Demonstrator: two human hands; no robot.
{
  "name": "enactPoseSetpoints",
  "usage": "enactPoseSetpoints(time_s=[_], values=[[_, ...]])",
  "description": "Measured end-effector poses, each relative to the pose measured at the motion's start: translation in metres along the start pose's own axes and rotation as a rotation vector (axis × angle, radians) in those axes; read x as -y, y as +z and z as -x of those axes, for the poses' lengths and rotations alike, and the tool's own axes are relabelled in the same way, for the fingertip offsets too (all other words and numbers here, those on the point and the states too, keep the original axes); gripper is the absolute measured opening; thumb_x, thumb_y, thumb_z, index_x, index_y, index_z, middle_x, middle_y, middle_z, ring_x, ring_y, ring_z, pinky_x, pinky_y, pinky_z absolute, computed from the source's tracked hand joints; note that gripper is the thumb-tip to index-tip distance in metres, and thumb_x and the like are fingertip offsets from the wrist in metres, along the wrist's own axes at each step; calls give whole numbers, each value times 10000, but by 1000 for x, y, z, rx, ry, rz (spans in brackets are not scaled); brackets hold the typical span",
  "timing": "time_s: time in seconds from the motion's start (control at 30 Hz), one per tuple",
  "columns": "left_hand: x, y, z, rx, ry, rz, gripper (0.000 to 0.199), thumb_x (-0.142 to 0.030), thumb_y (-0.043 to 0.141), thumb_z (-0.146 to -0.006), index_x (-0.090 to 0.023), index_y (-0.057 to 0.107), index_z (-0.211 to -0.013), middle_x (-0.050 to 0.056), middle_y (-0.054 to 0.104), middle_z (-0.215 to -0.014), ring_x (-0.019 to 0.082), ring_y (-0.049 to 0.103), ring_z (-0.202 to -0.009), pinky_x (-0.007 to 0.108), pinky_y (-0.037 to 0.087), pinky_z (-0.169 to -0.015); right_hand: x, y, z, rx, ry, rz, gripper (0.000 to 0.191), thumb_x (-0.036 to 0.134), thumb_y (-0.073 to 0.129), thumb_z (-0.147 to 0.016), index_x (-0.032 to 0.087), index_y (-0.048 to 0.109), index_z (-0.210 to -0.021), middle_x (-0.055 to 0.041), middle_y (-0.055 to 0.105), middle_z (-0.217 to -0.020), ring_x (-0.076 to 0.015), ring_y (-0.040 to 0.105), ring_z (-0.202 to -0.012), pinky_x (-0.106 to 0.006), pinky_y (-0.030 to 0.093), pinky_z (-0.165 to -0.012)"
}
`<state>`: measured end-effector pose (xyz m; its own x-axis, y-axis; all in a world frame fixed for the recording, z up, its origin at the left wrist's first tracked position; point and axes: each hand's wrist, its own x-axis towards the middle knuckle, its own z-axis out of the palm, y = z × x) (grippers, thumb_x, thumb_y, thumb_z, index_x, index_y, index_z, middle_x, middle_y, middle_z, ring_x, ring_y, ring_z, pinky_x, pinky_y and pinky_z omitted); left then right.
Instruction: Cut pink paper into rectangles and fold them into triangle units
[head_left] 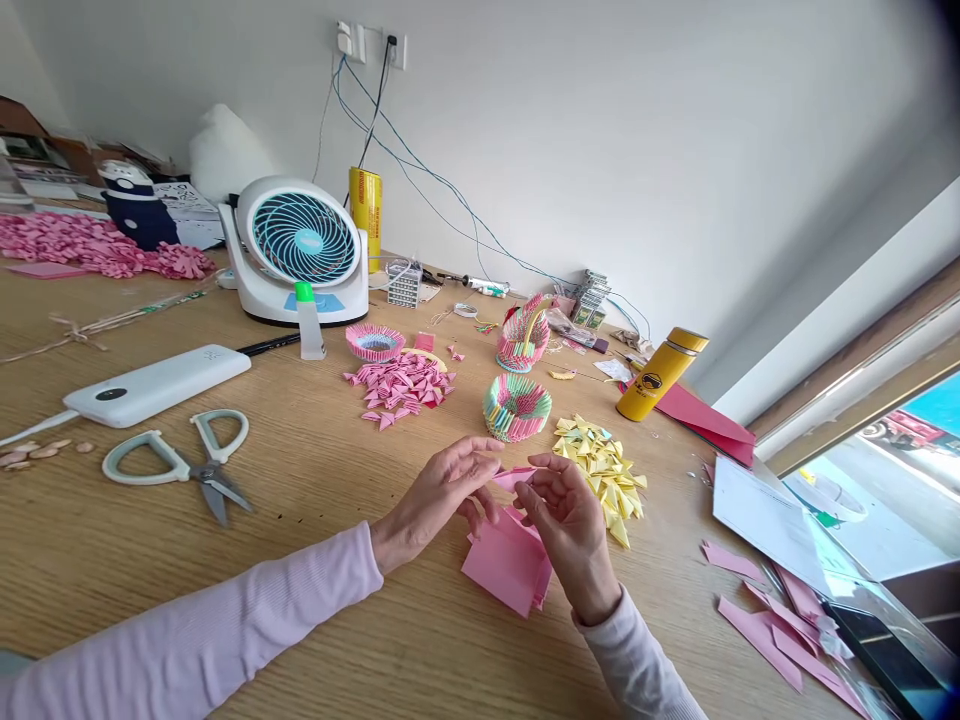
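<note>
A small pink paper piece (513, 479) is between my two hands, above the table. My right hand (568, 515) pinches its right end with thumb and fingers. My left hand (448, 487) is at the paper's left edge, its fingers stretched out and somewhat apart; whether they touch the paper is hard to see. Below lies a stack of pink paper sheets (506, 562), partly covered by my right hand. Just beyond my hands stands a green, pink and yellow folded-paper bowl (517, 408). Yellow folded paper pieces (600, 468) are heaped right of it, pink folded pieces (401, 385) to its left.
Scissors (202, 470) lie open at left, near a white power bank (157, 385). A glue bottle (310, 325) stands before a fan (300, 245). Behind the bowl is a paper basket (523, 335). A yellow flask (661, 375) and pink paper scraps (772, 630) are at right.
</note>
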<state>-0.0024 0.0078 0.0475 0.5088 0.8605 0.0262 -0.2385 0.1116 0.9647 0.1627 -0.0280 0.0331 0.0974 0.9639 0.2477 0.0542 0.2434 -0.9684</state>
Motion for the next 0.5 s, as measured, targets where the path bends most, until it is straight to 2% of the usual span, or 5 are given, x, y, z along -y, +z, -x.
enactPoseSetpoints(time_s=[0.1,0.17,0.27,0.4,0.5], values=[[0,-3,-3,43,-36,-75,421,-471,575,-858,-115,602,-1080,25,645,-625,131,615,-532,205,479,-443,-3,-3,-1,47,-7,38,302,361,686,-812,224,542,-1039,0,619,-791,-119,612,-605,-219,492,-502],[2,-4,-4,75,-36,-107,398,-450,612,-839,-93,649,-1011,84,694,-743,167,668,-662,209,506,-486,-5,-3,-2,57,-6,39,295,371,669,-823,226,540,-1045,-7,616,-817,-128,622,-601,-219,480,-470],[4,-3,-4,79,-36,-113,390,-426,641,-823,-84,663,-1008,126,717,-873,216,702,-784,222,531,-523,-6,0,-1,37,-9,51,264,377,650,-836,216,550,-1019,-18,622,-815,-150,648,-621,-227,484,-455],[7,-2,-4,35,-45,-110,387,-402,674,-795,-90,663,-1024,136,709,-981,237,718,-798,247,566,-541,-4,5,1,15,-21,132,209,381,604,-866,193,586,-953,-49,666,-810,-168,665,-666,-237,500,-489],[12,-3,-4,5,-26,-127,374,-405,678,-786,-96,666,-995,127,708,-976,236,719,-783,261,585,-537,-3,8,2,13,-23,209,218,385,582,-879,179,602,-948,-68,691,-824,-178,668,-698,-233,492,-493]])
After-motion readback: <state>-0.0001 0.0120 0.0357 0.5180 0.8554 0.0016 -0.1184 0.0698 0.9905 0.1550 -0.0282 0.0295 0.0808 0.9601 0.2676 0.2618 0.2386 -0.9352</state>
